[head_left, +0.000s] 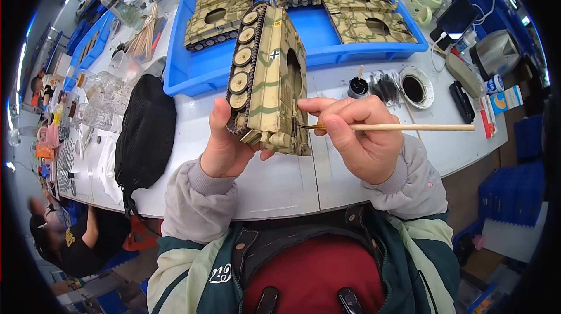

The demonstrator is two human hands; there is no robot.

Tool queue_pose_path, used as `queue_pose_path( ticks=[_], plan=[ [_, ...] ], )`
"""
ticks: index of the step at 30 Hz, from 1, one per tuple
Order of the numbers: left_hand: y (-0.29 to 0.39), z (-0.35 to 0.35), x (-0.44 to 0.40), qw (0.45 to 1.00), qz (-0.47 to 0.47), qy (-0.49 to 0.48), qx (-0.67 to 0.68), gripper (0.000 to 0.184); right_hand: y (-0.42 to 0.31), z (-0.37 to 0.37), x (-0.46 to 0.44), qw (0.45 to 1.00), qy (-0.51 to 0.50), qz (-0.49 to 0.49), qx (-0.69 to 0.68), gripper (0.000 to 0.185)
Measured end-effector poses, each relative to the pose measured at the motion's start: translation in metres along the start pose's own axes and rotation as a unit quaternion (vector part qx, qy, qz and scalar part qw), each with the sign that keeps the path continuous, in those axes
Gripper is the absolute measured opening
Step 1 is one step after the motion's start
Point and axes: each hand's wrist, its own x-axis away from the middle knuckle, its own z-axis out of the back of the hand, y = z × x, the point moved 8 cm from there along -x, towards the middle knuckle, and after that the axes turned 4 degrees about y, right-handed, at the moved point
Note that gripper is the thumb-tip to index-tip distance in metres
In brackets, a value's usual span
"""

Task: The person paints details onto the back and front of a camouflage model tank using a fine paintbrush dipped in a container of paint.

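Note:
My left hand (225,147) is closed around the lower end of a model tank hull (266,80), painted tan with green camouflage stripes. The hull is tilted up on end, its tracked wheels to the left and a round opening in its top to the right. Pinched in my right hand (365,139) is a thin paintbrush (421,127) with a pale wooden handle. The brush's dark tip is at the hull's lower right edge; whether it touches, I cannot tell. My right index finger reaches to the hull's side.
Behind the hull, a blue tray (175,71) holds several similar hulls (374,25). Right of it stand a small pot of black paint (358,87) and a dish with dark liquid (414,88). A black pouch (146,139) lies left. A person (76,232) sits far left.

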Motion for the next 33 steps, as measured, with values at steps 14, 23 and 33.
queue_pose_path(
  ticks=[14,23,33],
  plan=[
    [0.0001,-0.0004,-0.0003,1.0,-0.003,-0.005,-0.004,0.091,-0.0023,-0.0011,0.0001,1.0,-0.003,0.01,0.029,0.003],
    [0.0005,-0.0012,-0.0007,1.0,-0.002,-0.008,-0.008,0.091,-0.002,-0.0005,-0.0001,1.0,0.006,0.007,0.012,0.003],
    [0.0006,0.0,-0.0008,1.0,-0.001,-0.006,-0.01,0.09,-0.0018,0.005,0.0011,0.998,0.054,0.02,0.023,0.007]
  ],
)
